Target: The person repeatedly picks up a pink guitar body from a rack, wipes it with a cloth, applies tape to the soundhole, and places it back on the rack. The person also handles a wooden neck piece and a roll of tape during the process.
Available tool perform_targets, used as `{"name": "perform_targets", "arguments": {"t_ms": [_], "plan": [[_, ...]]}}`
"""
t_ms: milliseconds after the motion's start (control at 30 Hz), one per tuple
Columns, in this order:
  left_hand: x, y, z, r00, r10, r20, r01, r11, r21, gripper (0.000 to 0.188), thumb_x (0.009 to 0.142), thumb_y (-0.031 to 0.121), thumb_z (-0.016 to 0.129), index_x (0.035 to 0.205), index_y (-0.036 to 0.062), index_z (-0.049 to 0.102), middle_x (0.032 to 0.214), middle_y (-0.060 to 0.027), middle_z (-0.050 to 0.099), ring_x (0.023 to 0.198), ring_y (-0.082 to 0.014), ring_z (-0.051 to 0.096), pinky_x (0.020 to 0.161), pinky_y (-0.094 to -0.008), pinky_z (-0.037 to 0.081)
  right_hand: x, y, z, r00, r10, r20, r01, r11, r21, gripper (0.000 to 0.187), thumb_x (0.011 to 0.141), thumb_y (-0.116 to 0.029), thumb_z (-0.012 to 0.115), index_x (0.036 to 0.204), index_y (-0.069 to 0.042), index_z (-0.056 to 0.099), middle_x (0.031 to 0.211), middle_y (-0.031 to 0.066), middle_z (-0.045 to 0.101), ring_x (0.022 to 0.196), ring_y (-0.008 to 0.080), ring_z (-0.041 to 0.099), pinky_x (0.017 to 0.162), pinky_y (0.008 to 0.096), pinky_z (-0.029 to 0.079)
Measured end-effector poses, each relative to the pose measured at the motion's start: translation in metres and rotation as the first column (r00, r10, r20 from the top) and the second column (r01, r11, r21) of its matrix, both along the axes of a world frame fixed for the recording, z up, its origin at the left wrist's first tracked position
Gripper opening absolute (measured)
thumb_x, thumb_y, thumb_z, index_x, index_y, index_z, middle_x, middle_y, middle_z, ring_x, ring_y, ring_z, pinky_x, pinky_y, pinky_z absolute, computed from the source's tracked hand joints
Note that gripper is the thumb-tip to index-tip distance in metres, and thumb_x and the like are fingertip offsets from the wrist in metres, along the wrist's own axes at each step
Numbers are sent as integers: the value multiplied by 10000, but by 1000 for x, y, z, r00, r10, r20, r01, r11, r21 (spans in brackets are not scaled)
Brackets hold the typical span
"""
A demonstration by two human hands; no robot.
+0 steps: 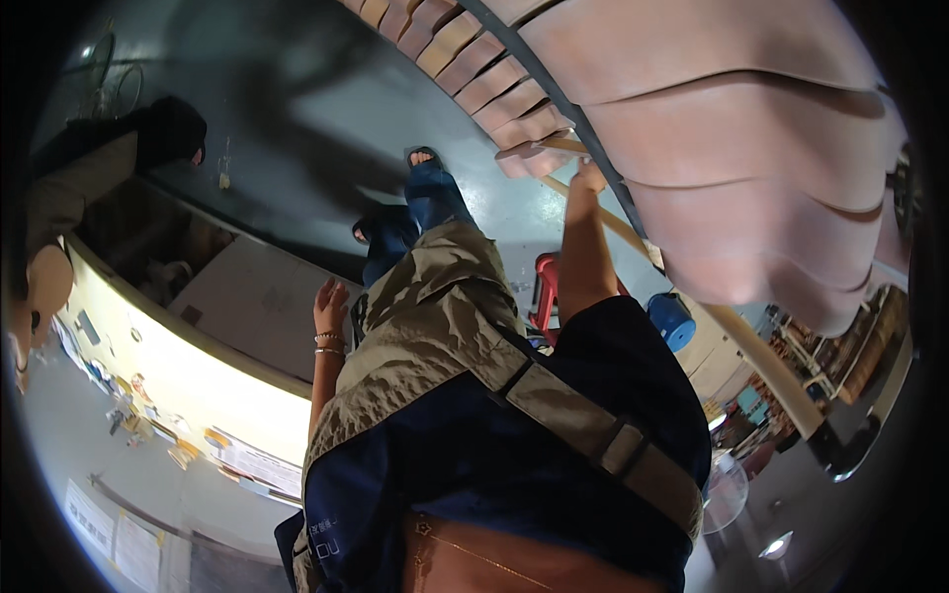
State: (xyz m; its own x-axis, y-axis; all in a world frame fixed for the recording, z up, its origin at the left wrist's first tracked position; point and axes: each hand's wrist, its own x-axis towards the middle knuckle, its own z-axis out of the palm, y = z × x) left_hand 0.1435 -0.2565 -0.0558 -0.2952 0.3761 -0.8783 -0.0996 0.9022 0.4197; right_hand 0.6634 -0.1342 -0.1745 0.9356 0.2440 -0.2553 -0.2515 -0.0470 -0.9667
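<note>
My right arm reaches forward to a tall rack with a dark metal frame (539, 61). My right hand (590, 176) is closed at the frame's edge, beside a wooden rail (621, 229); its fingertips are partly hidden. Stacked rows of wavy, pinkish-tan curved pieces (732, 138) fill the rack, and smaller ones (470, 61) line its far side. By my left thigh hangs my left hand (331, 304), a bracelet on the wrist, its fingers loosely apart and holding nothing.
A brightly lit, cream-topped counter (188, 346) runs along my left, with a person's dark sleeve (163, 133) beyond it. My sandaled feet (423, 158) stand on the grey-green floor (326, 119). Near the rack are a red frame (545, 287) and a blue round container (671, 321).
</note>
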Motion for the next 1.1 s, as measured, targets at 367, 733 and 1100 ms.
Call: {"name": "perform_targets", "arguments": {"t_ms": [367,733,1100], "plan": [[14,-36,-15,974,-220,-45,225,959,174,438,823,204,660,1187,6,516,1091,-127,590,982,-182,580,821,-287,469,55,10,-3,966,235,108,-213,959,-187,273,753,-166,632,985,-32,581,1018,83,594,961,208,521,765,359,459],[30,-29,-10,907,-399,-134,420,884,208,388,819,229,646,1125,9,556,966,-76,616,888,-144,586,777,-271,467,66,32,-6,891,412,190,-339,883,-326,280,731,-152,648,977,-28,599,963,95,621,878,223,564,737,343,467],[27,-26,-7,884,-440,-160,461,877,134,378,806,259,644,1095,25,575,906,-80,639,827,-158,603,748,-285,475,45,32,-12,515,769,380,-422,613,-668,288,708,-137,664,969,-25,617,907,107,647,796,238,607,710,326,475]]}}
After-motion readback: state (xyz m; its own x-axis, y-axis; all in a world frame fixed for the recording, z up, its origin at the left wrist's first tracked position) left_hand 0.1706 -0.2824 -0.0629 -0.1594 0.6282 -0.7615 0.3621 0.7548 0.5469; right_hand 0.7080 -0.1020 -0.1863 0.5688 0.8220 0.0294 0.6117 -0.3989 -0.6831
